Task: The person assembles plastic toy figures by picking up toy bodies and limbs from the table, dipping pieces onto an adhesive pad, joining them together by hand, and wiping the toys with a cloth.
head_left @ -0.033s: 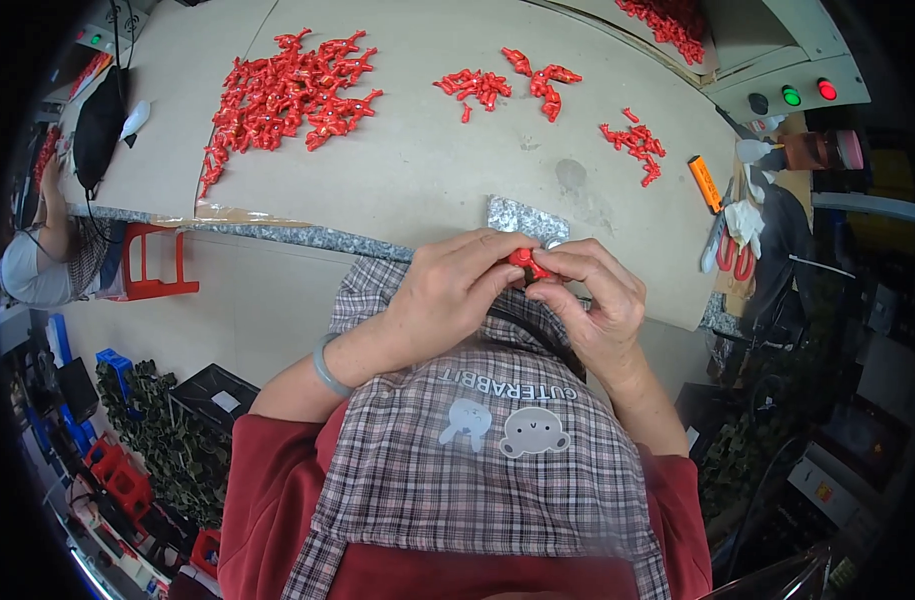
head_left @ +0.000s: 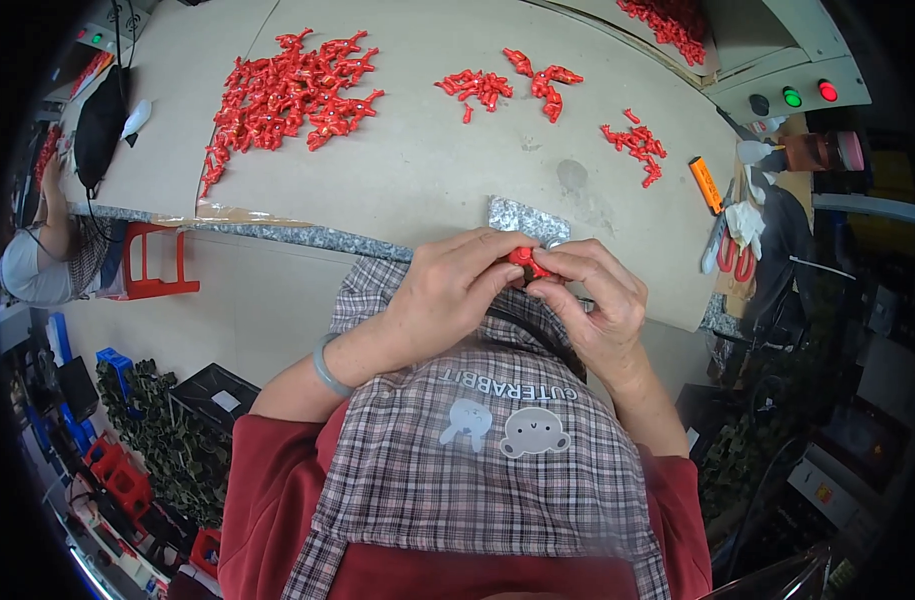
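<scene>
Both my hands meet at the table's near edge, above my plaid apron (head_left: 497, 470). Together they pinch one small red plastic part (head_left: 523, 260). My left hand (head_left: 447, 290) wraps it from the left, and my right hand (head_left: 599, 300) grips it with the fingertips from the right. Most of the part is hidden by my fingers. A grey bracelet (head_left: 327, 368) circles my left wrist. A large heap of similar red parts (head_left: 287, 95) lies far left on the beige table (head_left: 427, 170).
Smaller groups of red parts (head_left: 477, 85) (head_left: 543, 78) (head_left: 635, 142) lie across the table's far side. An orange cutter (head_left: 705, 185) and red-handled scissors (head_left: 732, 255) sit at the right edge, below a control box (head_left: 807, 95). A red stool (head_left: 152, 262) and another person (head_left: 37, 255) are on the left.
</scene>
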`<action>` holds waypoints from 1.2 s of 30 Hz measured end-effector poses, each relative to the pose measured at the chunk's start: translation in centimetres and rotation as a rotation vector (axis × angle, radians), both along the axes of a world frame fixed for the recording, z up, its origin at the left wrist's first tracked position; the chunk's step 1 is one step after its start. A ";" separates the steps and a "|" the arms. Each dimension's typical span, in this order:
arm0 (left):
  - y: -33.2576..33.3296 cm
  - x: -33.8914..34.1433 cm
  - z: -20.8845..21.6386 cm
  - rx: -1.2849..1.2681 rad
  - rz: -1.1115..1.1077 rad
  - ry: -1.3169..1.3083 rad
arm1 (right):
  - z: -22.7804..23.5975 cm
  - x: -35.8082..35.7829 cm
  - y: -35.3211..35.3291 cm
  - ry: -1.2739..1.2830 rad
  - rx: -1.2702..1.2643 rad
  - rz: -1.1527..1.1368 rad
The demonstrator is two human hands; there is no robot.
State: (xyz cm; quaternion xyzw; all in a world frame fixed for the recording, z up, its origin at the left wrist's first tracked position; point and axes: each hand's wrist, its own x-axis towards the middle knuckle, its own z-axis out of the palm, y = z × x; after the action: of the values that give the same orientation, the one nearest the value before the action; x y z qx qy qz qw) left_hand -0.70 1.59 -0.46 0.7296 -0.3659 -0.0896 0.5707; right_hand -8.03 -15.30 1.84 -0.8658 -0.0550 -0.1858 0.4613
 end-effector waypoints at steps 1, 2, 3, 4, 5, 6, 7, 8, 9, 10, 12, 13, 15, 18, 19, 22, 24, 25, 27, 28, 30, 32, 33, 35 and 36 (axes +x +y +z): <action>0.0 0.1 -0.3 -0.011 0.010 0.021 | -0.1 0.1 -0.1 0.002 0.001 0.001; 0.0 0.2 -0.5 -0.022 0.019 0.044 | -0.2 0.2 -0.2 -0.010 -0.036 -0.001; 0.1 0.0 -0.2 -0.019 0.023 0.035 | -0.1 0.1 -0.2 -0.035 -0.071 0.002; 0.2 -0.1 0.0 -0.007 0.021 0.013 | -0.1 -0.1 -0.1 -0.042 -0.067 0.006; 0.2 -0.3 0.2 0.004 0.019 -0.009 | -0.1 -0.3 0.0 -0.072 -0.092 -0.004; 0.2 -0.2 0.2 0.004 0.015 -0.007 | -0.3 -0.3 0.0 -0.093 -0.121 -0.022; 0.2 -0.1 0.1 0.010 0.013 -0.048 | -0.3 -0.3 0.1 -0.091 -0.122 -0.024; 0.2 0.0 0.1 0.016 0.012 -0.090 | -0.4 -0.3 0.2 -0.106 -0.142 -0.034; 0.1 0.0 0.1 0.016 0.009 -0.088 | -0.5 -0.4 0.3 -0.119 -0.163 -0.044; 0.0 -0.1 0.1 0.001 0.012 -0.118 | -0.7 -0.5 0.3 -0.118 -0.163 -0.046; -0.2 -0.1 0.0 -0.015 0.012 -0.147 | -1.3 -0.8 0.3 -0.115 -0.123 -0.047; -0.2 0.0 -0.2 -0.025 0.013 -0.168 | -1.6 -0.8 0.4 -0.114 -0.124 -0.051; -0.2 0.0 -0.5 -0.036 0.014 -0.192 | -2.2 -0.5 0.4 -0.134 -0.098 -0.037; 0.1 0.1 -0.6 0.016 -0.009 -0.183 | -2.5 -0.4 0.5 -0.178 -0.144 -0.044; 0.1 0.1 -0.7 0.011 -0.007 -0.178 | -2.5 -0.3 0.6 -0.183 -0.142 -0.041; 0.2 0.0 -0.3 0.009 0.021 -0.192 | -2.3 -0.1 0.7 -0.175 -0.116 -0.026; 0.6 -0.5 0.1 0.022 0.068 -0.222 | -2.1 -0.1 0.9 -0.209 -0.123 0.010; 0.7 -0.6 -0.3 0.001 0.063 -0.240 | -2.1 -0.2 1.0 -0.189 -0.129 0.014; 0.7 -0.6 -0.6 -0.018 0.031 -0.252 | -1.9 -0.6 0.7 -0.170 -0.153 0.014; 0.7 -0.5 -0.9 -0.014 0.010 -0.240 | -2.3 -0.8 0.7 -0.143 -0.118 0.002; 0.5 -0.5 -1.6 -0.069 0.032 -0.308 | -3.0 -1.3 0.5 -0.122 -0.126 0.000; 0.7 -1.0 -1.1 -0.065 -0.010 -0.244 | -2.8 -1.6 0.5 -0.155 -0.149 0.043; 0.8 -1.3 -0.8 -0.057 -0.022 -0.232 | -2.5 -1.7 0.5 -0.176 -0.163 0.032; 0.5 -1.8 -1.0 -0.067 0.008 -0.223 | -2.4 -1.9 0.4 -0.212 -0.167 0.040; 0.5 -1.7 -1.1 -0.100 -0.003 -0.196 | -2.4 -2.0 0.2 -0.166 -0.177 0.029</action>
State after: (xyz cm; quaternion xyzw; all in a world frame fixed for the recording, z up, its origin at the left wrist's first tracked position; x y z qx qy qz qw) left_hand -2.41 2.06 -1.54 0.7052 -0.4250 -0.0002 0.5675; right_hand -10.03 -15.07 -0.53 -0.8839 -0.1218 -0.2445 0.3796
